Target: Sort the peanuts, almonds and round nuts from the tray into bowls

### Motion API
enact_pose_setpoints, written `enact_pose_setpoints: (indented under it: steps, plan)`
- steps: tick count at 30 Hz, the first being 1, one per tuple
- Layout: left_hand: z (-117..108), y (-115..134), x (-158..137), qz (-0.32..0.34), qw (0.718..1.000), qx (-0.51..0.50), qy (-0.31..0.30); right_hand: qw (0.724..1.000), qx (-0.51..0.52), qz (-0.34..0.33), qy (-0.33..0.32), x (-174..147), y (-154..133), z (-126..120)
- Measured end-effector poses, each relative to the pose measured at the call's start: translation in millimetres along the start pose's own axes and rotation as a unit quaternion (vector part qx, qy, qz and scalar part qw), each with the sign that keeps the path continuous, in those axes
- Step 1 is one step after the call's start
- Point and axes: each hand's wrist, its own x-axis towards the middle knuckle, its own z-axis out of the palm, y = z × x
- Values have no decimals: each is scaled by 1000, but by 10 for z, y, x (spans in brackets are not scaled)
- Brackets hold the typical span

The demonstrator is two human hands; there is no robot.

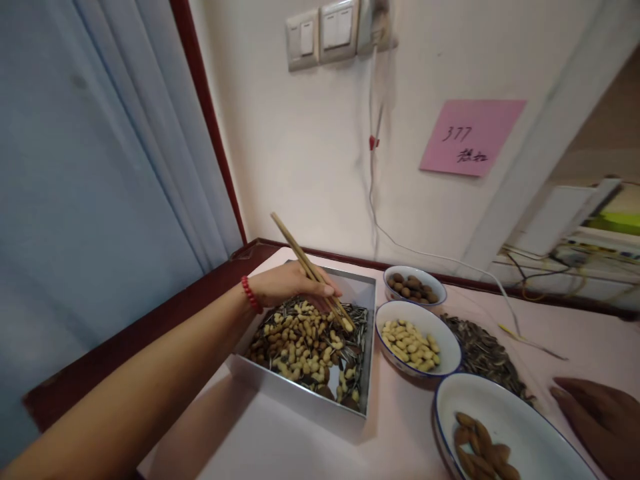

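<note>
My left hand [305, 287], with a red bead bracelet [251, 295] on its wrist, is closed round a pair of wooden chopsticks [295, 247]. Their tips point down over a silver box [320, 400] and appear to meet at a pale peanut [347, 325]. Inside the box lie unshelled peanuts [300, 340] mixed with striped sunflower seeds [357, 320] and some brown nuts. At the right edge my right hand [603, 420] rests low by the table, partly cut off and in shadow, with fingers stretched out and nothing visible in them.
Right of the box stand a bowl of round brown nuts [445, 293], a bowl of peanuts [453, 347] and a bowl of almond-like nuts [530, 407]. A heap of sunflower seeds [485, 353] lies on the table beside them. A white cable [435, 253] runs down the wall onto the table.
</note>
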Motion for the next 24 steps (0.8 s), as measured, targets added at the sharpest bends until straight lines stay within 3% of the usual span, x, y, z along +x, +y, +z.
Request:
enact_pose_setpoints:
  steps: [4,8,12,15,19,24]
  plan:
    - [59,313,66,48,998,-17,39,1000,7,8,3,-11,-202,-107]
    - [404,555,320,73,996,-12,41,1000,14,15,15,-13,-235,-106]
    - [775,534,632,78,995,49,44,1000,16,10,21,-27,-236,-100]
    - [887,472,731,69,995,51,41,1000,15,7,25,-32,-249,-106]
    - [771,518,558,98,991,42,87,1000,14,5,23,-25,-265,-119]
    - [367,502,135,83,986,44,135,1000,17,6,20,-9,-245,-118]
